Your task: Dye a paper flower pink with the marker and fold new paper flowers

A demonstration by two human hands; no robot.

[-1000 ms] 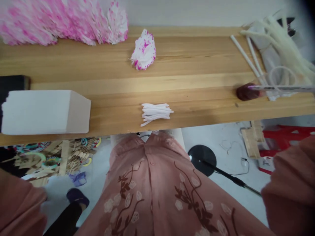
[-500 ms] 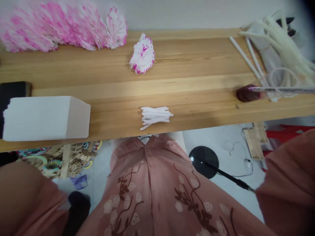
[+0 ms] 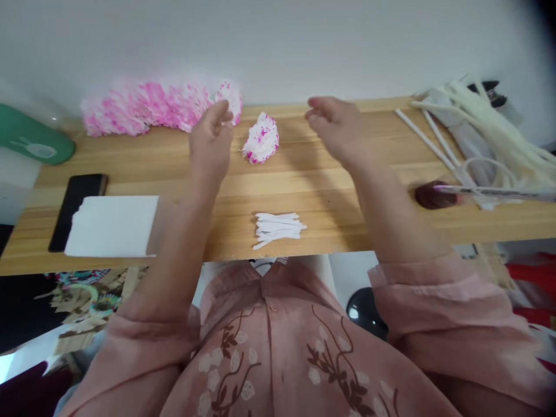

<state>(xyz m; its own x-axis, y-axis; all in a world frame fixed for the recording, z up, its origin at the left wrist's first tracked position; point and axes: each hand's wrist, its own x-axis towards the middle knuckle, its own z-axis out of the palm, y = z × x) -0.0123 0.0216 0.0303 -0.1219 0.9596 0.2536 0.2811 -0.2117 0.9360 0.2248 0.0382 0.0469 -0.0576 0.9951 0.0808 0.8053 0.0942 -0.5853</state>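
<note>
A single pink-and-white paper flower (image 3: 261, 138) lies on the wooden table (image 3: 347, 191) near its back edge. My left hand (image 3: 211, 139) hovers just left of it, fingers loosely curled with nothing in them. My right hand (image 3: 334, 127) hovers to the flower's right, fingers bent and apart, also holding nothing. Both hands are blurred by motion. A small bundle of white ties (image 3: 278, 227) lies near the front edge, between my forearms.
A row of pink-and-white paper flowers (image 3: 152, 107) lines the back left. A stack of white paper (image 3: 110, 226) and a black phone (image 3: 72, 202) lie at the left, a green object (image 3: 30, 139) beyond. White sticks and tubing (image 3: 482, 133) and a dark red object (image 3: 434, 196) lie at the right.
Both arms have risen from below the table and reached forward to either side of the single flower. The view has tilted up, showing the wall, the phone and the green object.
</note>
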